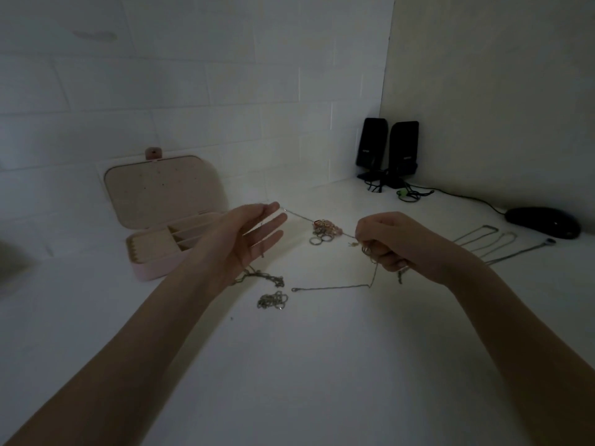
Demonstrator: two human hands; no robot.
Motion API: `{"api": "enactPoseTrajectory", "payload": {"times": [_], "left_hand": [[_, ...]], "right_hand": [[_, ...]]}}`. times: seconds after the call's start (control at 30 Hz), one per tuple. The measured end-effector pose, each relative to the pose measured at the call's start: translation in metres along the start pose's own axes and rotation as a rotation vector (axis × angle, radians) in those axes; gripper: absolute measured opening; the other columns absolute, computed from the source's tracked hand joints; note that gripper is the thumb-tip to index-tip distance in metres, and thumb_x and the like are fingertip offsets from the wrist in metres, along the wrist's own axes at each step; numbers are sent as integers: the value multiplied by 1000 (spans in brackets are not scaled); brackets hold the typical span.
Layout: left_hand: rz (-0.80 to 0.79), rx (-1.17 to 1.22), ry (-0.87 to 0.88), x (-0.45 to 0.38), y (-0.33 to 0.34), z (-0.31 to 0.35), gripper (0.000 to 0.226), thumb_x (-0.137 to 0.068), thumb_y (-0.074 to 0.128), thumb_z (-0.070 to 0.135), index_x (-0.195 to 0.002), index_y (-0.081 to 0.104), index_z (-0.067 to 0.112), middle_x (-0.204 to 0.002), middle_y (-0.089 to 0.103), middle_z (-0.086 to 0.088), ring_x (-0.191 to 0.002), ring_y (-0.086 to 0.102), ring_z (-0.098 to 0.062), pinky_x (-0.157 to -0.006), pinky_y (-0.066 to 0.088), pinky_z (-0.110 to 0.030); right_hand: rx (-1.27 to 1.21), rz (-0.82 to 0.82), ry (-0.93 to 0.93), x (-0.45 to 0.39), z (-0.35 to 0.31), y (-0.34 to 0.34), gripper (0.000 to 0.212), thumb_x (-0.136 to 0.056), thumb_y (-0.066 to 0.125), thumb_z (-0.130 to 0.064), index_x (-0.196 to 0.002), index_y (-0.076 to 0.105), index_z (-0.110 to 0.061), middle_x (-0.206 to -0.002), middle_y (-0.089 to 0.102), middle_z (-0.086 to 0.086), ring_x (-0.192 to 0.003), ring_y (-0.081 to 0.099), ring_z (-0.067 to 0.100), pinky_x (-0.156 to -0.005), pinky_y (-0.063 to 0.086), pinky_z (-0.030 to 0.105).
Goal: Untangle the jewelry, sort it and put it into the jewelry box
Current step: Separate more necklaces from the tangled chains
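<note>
My left hand [248,239] is held palm up with straight fingers, and a thin chain [302,217] runs from its fingertips across to my right hand [399,246]. My right hand grips a tangled knot of chain [368,251] in curled fingers. From it another strand drops to the table and lies leftward [331,288]. A pile of rings [323,231] sits between the hands. Two clumps of chain [272,299] [262,278] lie under my left wrist. The pink jewelry box [154,268] stands open at the left, partly behind my left hand.
Straightened necklaces [489,239] lie in a row on the white table at the right. Two black speakers [388,149] with cables stand in the back corner, and a black mouse [544,222] lies near the right wall. A tiled wall rises behind the box.
</note>
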State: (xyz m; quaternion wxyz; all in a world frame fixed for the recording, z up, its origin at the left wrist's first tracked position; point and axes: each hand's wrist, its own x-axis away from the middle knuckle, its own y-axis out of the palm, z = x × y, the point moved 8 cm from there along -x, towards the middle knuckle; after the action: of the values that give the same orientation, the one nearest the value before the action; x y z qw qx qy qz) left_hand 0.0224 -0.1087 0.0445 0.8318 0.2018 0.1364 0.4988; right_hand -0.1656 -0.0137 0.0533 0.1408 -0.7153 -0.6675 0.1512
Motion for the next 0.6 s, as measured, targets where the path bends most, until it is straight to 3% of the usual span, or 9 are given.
{"api": "enactPoseTrajectory", "payload": {"times": [0.17, 0.3, 0.43, 0.6], "left_hand": [[83, -72, 114, 1, -13, 4, 11, -89, 56, 3, -85, 67, 4, -78, 73, -3, -81, 71, -9, -79, 56, -23], [188, -21, 139, 0, -30, 6, 7, -85, 61, -2, -90, 64, 1, -74, 72, -6, -76, 71, -11, -69, 57, -18], [220, -71, 193, 3, -27, 10, 8, -84, 63, -3, -85, 62, 6, -68, 71, -5, -69, 70, -11, -70, 58, -21], [142, -87, 220, 2, -16, 13, 15, -90, 55, -2, -79, 55, 8, -65, 64, -7, -64, 70, -15, -65, 59, -28]], "right_hand": [[21, -8, -4, 0, -1, 0, 39, -93, 45, -11, -55, 39, -20, -54, 26, -2, -45, 17, 10, -41, 17, 19], [10, -22, -10, 1, -1, 1, 38, -93, 46, -12, -56, 39, -19, -53, 26, -3, -45, 16, 10, -41, 17, 18], [1, -8, -16, 2, -3, 0, 38, -92, 45, -10, -56, 37, -19, -52, 26, -4, -45, 16, 10, -42, 16, 20], [33, -22, 28, 3, 0, 0, 38, -92, 47, -11, -56, 37, -18, -52, 27, -3, -44, 18, 10, -43, 16, 20]]}}
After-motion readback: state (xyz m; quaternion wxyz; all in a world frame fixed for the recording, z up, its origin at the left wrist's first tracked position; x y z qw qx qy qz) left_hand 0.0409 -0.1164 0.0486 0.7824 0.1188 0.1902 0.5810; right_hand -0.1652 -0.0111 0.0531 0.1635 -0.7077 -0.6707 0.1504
